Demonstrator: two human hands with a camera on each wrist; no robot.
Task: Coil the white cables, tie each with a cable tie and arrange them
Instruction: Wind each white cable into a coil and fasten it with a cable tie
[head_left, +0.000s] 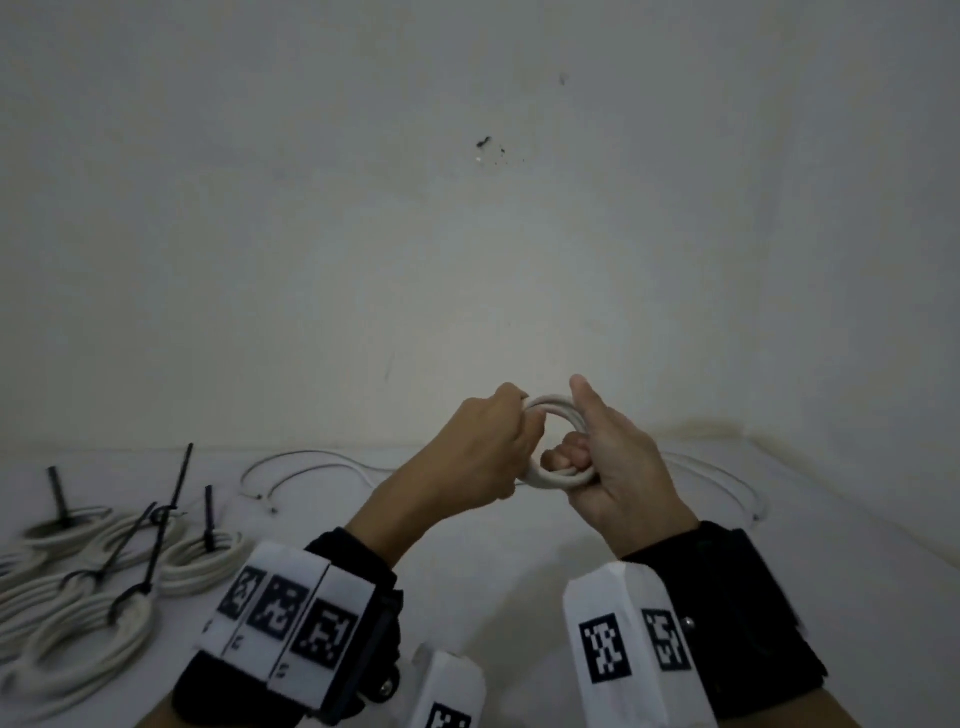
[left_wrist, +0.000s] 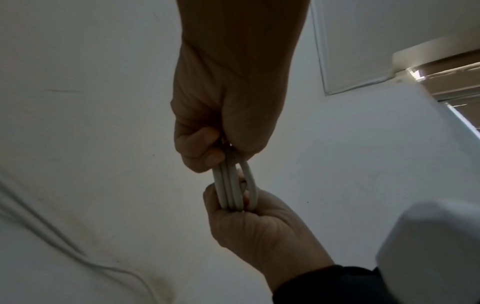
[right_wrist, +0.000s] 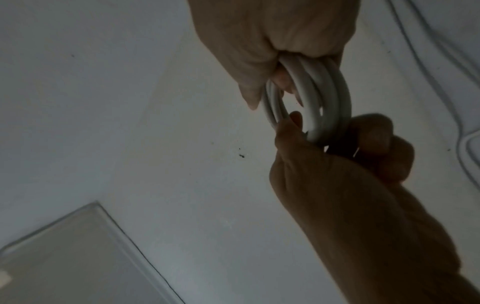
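Head view: the left hand (head_left: 480, 449) and right hand (head_left: 615, 460) both grasp a small white cable coil (head_left: 556, 441), held above the table (head_left: 467, 545); tied coils (head_left: 104, 587) with black cable ties (head_left: 179, 478) lie at far left.
Left wrist view: left fingers (left_wrist: 200, 148) pinch the coil's top; the right hand clasps its bottom.
Right wrist view: right fingers (right_wrist: 376, 144) curl around the coil.

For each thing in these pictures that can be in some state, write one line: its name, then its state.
Held coil: wound, lifted off the table, no tie visible.
Left hand: grips the coil's left side.
Right hand: grips its right side.
Tied coils: bound with black ties, lying at left.
Loose cables: uncoiled, lying on the table.
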